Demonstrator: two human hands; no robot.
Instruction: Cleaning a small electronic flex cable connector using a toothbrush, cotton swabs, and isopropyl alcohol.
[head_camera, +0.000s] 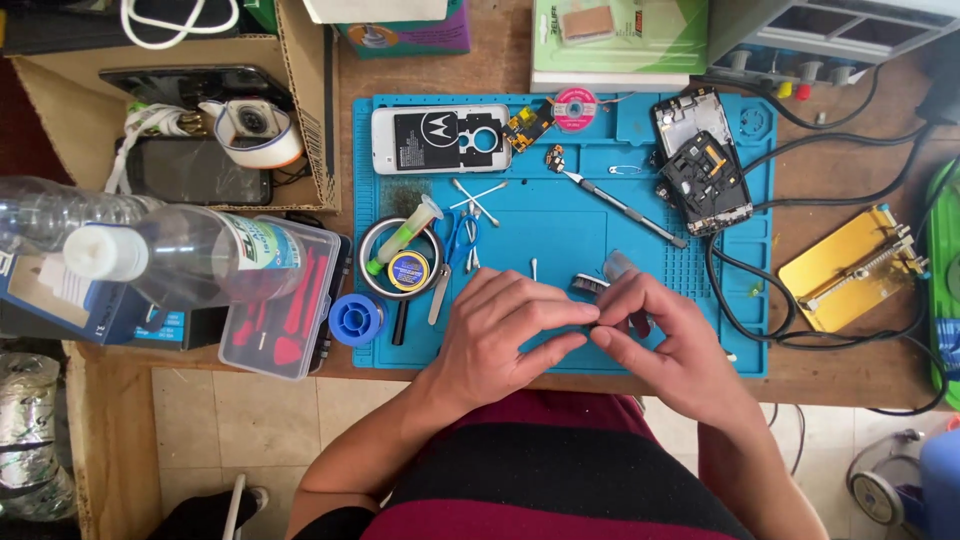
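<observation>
Pinching a small dark component (597, 315) between both hands, just above the near edge of the blue silicone repair mat (560, 230) on the wooden counter (850, 380). My left hand (500, 335) has its fingers curled closed, thumb and forefinger tips meeting the piece. My right hand (665, 345) closes on it from the other side; a dark slim tool or part shows past its knuckles, too hidden to identify. A small ribbed dark strip (590, 284) lies on the mat just beyond my fingertips.

Judging progress: teardown looks well along. A white phone back shell with its black battery showing (440, 139) lies opened at the mat's far left, and a stripped black phone frame with its board exposed (705, 180) lies far right, apart from it. A metal-handled scalpel (625, 208) lies between them. White cotton swabs (477, 198), blue tweezers (455, 245), a round magnifier holding a flux syringe and a solder-paste tin (400, 258) and a blue solder spool (356, 320) sit left of my hands. Nothing looks reassembled yet; both phone bodies remain open.
</observation>
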